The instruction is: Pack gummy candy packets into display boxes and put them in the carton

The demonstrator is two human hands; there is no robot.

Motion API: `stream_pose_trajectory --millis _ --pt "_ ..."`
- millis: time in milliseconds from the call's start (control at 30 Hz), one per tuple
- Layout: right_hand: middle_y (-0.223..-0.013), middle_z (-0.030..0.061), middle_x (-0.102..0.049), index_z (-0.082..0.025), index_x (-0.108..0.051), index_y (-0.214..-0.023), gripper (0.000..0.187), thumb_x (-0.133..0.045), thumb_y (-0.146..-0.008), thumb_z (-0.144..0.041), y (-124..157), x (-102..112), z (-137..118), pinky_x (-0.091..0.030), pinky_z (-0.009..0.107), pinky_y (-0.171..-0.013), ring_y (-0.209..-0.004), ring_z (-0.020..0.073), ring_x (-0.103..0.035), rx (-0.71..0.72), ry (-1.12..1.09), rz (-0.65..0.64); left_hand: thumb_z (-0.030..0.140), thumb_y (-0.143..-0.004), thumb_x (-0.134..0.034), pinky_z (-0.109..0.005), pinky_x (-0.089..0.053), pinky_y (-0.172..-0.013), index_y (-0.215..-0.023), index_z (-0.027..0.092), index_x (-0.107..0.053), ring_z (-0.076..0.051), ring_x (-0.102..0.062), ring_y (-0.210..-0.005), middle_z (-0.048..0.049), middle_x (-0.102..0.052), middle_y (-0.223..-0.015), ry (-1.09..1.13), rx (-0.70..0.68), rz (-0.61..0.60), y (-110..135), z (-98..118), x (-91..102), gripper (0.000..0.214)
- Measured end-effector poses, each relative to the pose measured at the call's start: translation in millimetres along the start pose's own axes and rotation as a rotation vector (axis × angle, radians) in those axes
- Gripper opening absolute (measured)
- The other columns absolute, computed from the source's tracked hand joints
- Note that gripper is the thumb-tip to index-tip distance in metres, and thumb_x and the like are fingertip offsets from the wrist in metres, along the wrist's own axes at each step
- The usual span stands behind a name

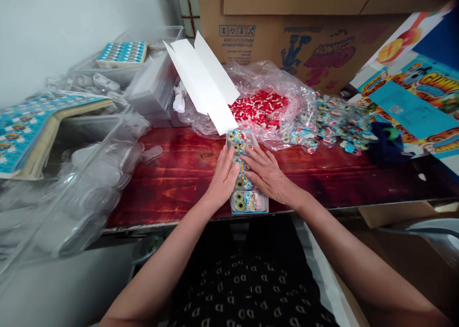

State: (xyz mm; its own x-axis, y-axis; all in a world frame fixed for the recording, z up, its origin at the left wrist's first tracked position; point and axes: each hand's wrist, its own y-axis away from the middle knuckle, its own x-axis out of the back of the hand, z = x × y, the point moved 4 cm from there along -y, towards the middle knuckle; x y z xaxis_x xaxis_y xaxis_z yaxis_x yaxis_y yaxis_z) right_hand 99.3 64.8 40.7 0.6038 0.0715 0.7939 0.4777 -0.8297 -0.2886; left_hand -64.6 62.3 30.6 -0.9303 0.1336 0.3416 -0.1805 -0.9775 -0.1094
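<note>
A long narrow display box lies on the table in front of me, its white lid flaps standing up at the far end. Clear candy packs with green rings and blue-and-white printed labels fill it in a row. My left hand rests flat along the box's left side, fingers stretched out over the packs' edge. From the right, my right hand lies with straight, slightly spread fingers on top of the middle packs. Both hands are open and hide part of the row.
Behind the box, a clear bag holds red and white candies. Loose filled packs are heaped to its right, near printed cartons. At left are clear tubs of empty plastic shells and printed cards. A big cardboard box stands behind.
</note>
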Motion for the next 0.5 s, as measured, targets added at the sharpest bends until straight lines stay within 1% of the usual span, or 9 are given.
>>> stream_pose_trajectory --millis 67,167,267,333,400,500 --pt "-0.16 -0.0002 -0.033 -0.038 -0.043 -0.147 0.048 -0.041 -0.099 -0.045 0 -4 -1 -0.012 0.059 -0.122 -0.15 0.0263 -0.022 -0.001 0.011 -0.001 0.045 -0.099 -0.043 -0.038 0.0 -0.125 -0.151 0.031 -0.034 -0.02 -0.003 -0.154 0.0011 -0.012 -0.167 0.03 0.033 -0.006 2 -4 -3.0 0.054" --pt "-0.16 0.0018 -0.032 -0.035 -0.044 -0.147 0.049 -0.043 -0.099 -0.044 -2 -8 -3 -0.012 0.06 -0.121 -0.151 0.0274 -0.021 -0.003 0.017 -0.013 0.042 -0.098 -0.046 -0.037 0.0 -0.125 -0.151 0.03 -0.033 -0.02 -0.002 -0.154 -0.0002 -0.01 -0.167 0.042 0.021 -0.004 3 -7 -5.8 0.056" --pt "-0.161 -0.0008 -0.032 -0.038 -0.042 -0.148 0.05 -0.046 -0.098 -0.045 -1 -4 -3 -0.013 0.059 -0.122 -0.15 0.0273 -0.022 -0.017 -0.039 -0.012 0.041 -0.097 -0.05 -0.037 0.0 -0.125 -0.15 0.033 -0.034 -0.02 -0.003 -0.154 0.0018 -0.013 -0.166 0.062 0.015 0.001 2 -8 -5.6 0.056" --pt "-0.162 -0.0036 -0.029 -0.04 -0.039 -0.149 0.05 -0.044 -0.099 -0.045 3 3 -2 -0.015 0.057 -0.122 -0.151 0.0264 -0.021 -0.048 -0.107 0.038 0.041 -0.096 -0.051 -0.038 0.0 -0.125 -0.149 0.034 -0.035 -0.02 -0.005 -0.154 0.0027 -0.015 -0.166 0.066 0.02 0.003 2 -7 -4.6 0.056" --pt "-0.163 -0.0056 -0.026 -0.041 -0.038 -0.149 0.05 -0.043 -0.099 -0.044 9 9 3 -0.016 0.055 -0.123 -0.151 0.0257 -0.019 -0.1 -0.178 0.121 0.04 -0.096 -0.051 -0.039 0.0 -0.125 -0.149 0.035 -0.035 -0.021 -0.006 -0.154 0.0031 -0.016 -0.166 0.064 0.028 0.006 2 -7 -3.6 0.056" --pt "-0.163 -0.0047 -0.026 -0.04 -0.038 -0.15 0.054 -0.048 -0.097 -0.044 18 10 10 -0.019 0.053 -0.123 -0.151 0.0266 -0.02 -0.182 -0.263 0.19 0.036 -0.097 -0.049 -0.038 -0.001 -0.126 -0.151 0.034 -0.033 -0.021 -0.006 -0.154 0.0038 -0.015 -0.166 0.059 0.042 0.006 2 -6 -3.5 0.057"
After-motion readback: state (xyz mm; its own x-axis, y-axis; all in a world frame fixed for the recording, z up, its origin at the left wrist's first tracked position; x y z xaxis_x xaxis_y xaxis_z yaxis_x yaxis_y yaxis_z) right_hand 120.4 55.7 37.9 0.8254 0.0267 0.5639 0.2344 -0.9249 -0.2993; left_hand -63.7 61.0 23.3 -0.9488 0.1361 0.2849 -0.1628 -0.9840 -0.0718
